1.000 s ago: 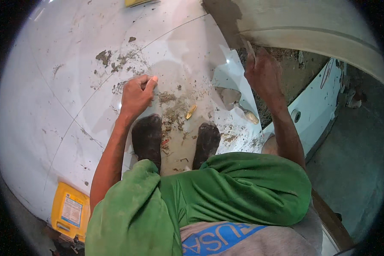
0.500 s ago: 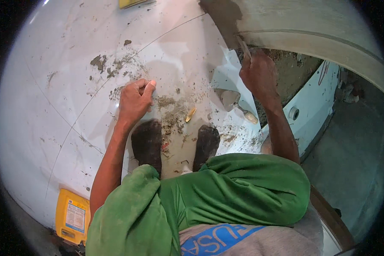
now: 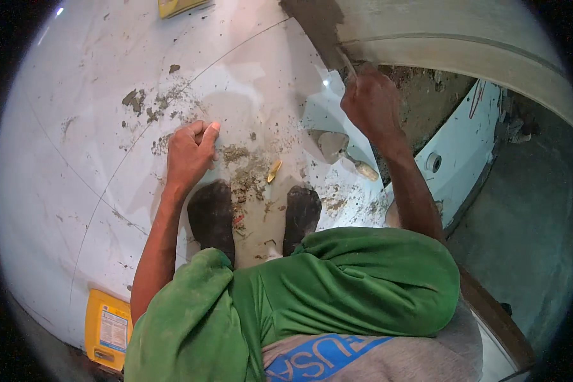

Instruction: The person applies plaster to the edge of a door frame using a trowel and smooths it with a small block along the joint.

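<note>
Change: since the earlier frames the right hand point(image 3: 370, 102) has lifted slightly toward the dark mortar at the wall's corner, while the left hand point(image 3: 190, 153) has stayed planted on the floor.
Floor: pale tiled floor point(image 3: 76, 127), streaked and dotted with grit, with thin grout lines curving across it.
Wall: curved pale wall point(image 3: 465, 44) at the upper right, with a patch of dark wet mortar point(image 3: 312, 19) at its corner.
Trousers: green trousers point(image 3: 312, 299) fill the lower middle, knees bent in a squat.
Feet: two dark feet point(image 3: 213, 213) stand on the floor between the arms.
Container: yellow container point(image 3: 108, 328) lies on the floor at the lower left, well apart from both hands.
Rubble: clumps of mortar crumbs point(image 3: 245, 169) are scattered between the left hand and the feet.
Right hand: fingers closed around a thin tool point(image 3: 346, 63), which points up into the dark mortar; what kind of tool it is cannot be told.
Left hand: palm down, fingers curled loosely, fingertips pressing on the floor beside the crumbs, holding nothing.
Trowel: small trowel point(image 3: 344, 153) lies on the floor below the right hand, untouched.
Small piece: short yellowish piece point(image 3: 274, 170) lies among the crumbs, just above the right foot.
</note>
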Available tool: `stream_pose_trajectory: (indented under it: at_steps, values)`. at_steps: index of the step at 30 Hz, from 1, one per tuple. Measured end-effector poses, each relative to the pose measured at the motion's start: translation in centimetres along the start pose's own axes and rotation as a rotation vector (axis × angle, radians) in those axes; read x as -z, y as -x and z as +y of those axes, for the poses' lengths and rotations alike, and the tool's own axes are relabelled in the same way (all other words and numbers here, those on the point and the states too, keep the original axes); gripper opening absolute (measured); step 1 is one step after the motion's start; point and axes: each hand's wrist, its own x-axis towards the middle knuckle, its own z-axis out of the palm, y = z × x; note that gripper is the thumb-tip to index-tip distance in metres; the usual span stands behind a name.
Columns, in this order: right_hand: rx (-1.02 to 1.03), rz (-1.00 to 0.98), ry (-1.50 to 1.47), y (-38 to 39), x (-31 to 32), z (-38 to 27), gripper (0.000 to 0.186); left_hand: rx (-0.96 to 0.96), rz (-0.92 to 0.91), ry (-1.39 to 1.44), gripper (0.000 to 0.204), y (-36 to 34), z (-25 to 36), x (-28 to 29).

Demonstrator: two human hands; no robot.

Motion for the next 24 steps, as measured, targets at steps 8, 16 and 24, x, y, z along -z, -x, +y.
stream_pose_trajectory:
  at_steps: [8, 16, 24]
  values:
    - [0.122, 0.057, 0.005, 0.7, 0.3, 0.9, 0.013, -0.037, 0.026, -0.006, 0.039, 0.0, -0.2, 0.1]
    - [0.08, 0.116, -0.101, 1.4, 1.2, 1.6, 0.014, -0.011, 0.039, -0.005, 0.039, 0.3, 0.1, -0.1]
    - [0.163, 0.156, -0.031, 1.6, -2.0, 2.8, 0.013, -0.013, 0.025, 0.008, 0.037, 0.0, -0.2, -0.6]
